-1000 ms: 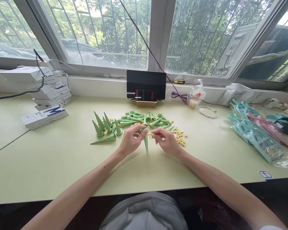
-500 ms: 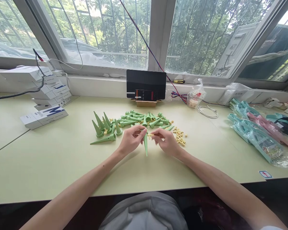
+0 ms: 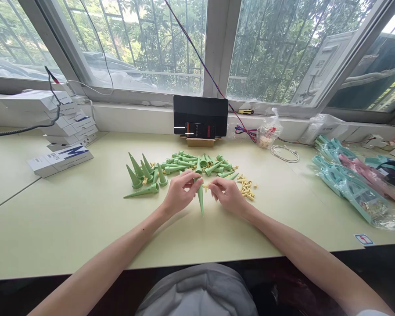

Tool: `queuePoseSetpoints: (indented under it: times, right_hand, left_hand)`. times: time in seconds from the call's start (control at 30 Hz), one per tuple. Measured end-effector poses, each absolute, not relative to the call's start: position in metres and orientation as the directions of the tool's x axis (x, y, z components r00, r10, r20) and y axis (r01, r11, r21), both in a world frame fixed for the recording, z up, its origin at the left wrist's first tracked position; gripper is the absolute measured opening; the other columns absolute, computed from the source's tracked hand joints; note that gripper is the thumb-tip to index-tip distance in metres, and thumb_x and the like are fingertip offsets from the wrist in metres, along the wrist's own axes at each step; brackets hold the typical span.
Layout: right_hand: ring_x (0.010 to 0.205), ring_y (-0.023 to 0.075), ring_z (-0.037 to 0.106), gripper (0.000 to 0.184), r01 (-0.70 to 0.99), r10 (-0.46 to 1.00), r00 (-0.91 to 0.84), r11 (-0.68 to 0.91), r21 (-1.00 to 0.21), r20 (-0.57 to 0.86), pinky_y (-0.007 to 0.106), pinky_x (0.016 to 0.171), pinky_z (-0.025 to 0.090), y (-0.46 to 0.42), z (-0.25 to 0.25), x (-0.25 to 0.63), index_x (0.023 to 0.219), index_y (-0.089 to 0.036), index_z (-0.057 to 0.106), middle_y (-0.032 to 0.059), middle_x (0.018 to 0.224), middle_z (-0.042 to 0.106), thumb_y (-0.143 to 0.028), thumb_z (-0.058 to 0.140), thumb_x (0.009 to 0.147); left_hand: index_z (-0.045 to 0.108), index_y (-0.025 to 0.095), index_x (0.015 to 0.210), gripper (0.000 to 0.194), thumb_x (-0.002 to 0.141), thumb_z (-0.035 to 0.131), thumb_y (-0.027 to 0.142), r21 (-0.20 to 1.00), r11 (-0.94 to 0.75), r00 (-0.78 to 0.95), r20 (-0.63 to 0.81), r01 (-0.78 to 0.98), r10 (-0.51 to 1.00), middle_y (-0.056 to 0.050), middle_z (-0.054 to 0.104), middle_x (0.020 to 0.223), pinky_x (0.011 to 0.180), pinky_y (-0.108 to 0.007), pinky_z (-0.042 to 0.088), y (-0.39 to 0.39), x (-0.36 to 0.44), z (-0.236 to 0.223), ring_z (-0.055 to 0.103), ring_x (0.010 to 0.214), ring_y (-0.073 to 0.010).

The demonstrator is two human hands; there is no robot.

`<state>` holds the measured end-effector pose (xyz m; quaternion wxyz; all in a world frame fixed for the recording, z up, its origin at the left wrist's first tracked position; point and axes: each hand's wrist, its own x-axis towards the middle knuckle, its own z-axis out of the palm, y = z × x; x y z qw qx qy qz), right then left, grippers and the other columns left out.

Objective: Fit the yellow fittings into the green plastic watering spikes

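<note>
My left hand (image 3: 183,189) is closed around the wide end of a green plastic spike (image 3: 201,201), whose point aims down toward me. My right hand (image 3: 228,193) pinches a small yellow T-shaped valve (image 3: 206,187) beside the spike's upper side. The valve's near end is at or against the spike; whether it sits in a hole I cannot tell. Beyond my hands lies a heap of green spikes (image 3: 184,162). At the left, several spikes (image 3: 137,169) stand on their wide ends, with one spike (image 3: 141,192) lying in front. Loose yellow valves (image 3: 246,188) lie right of my right hand.
A phone (image 3: 200,130) leans on a dark tablet (image 3: 200,109) at the back. White boxes (image 3: 61,160) are stacked at the left. Bagged teal plastic parts (image 3: 352,184) lie at the right, near a coiled white cable (image 3: 285,153) and a plastic bag (image 3: 268,131).
The spike's tip has shifted slightly to the right and down. The yellow valve has turned a little in my right fingers, which stay close to the spike.
</note>
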<state>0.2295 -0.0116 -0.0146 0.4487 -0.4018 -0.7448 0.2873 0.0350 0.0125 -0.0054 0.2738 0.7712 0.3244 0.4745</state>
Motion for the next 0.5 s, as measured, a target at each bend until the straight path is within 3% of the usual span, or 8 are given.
queuePoseSetpoints:
  times: [0.3,0.4,0.5]
  right_hand:
    - [0.048,0.0114,0.046,0.050,0.351,0.863,-0.302,0.496,-0.794,0.406,0.027,0.060,0.042,-0.0104,-0.0175,0.2289,0.067,-0.018,0.054,-0.0036,0.049,0.046,-0.051,0.037,0.102]
    - [0.050,0.0112,0.047,0.050,0.361,0.869,-0.273,0.489,-0.794,0.412,0.026,0.060,0.042,-0.0099,-0.0169,0.2285,0.065,-0.019,0.052,-0.0024,0.052,0.050,-0.050,0.037,0.102]
    - [0.054,0.0112,0.050,0.038,0.343,0.871,-0.245,0.488,-0.803,0.425,0.025,0.057,0.042,-0.0100,-0.0156,0.2283,0.077,-0.019,0.056,-0.0004,0.064,0.058,-0.047,0.046,0.099]
  left_hand:
    - [0.068,0.018,0.095,0.015,0.093,0.058,0.030,0.675,-0.689,0.366,0.591,0.264,0.719,-0.002,0.059,0.084,0.057,-0.021,0.053,0.0115,0.0355,-0.0055,0.054,0.064,-0.0092]
    - [0.068,0.018,0.095,0.017,0.093,0.058,0.031,0.684,-0.675,0.352,0.582,0.275,0.733,-0.002,0.059,0.084,0.055,-0.021,0.052,0.0121,0.0362,-0.0056,0.054,0.063,-0.0091]
    - [0.068,0.018,0.094,0.017,0.093,0.059,0.032,0.692,-0.663,0.333,0.577,0.285,0.746,-0.002,0.059,0.083,0.054,-0.021,0.051,0.0125,0.0366,-0.0049,0.053,0.062,-0.0089]
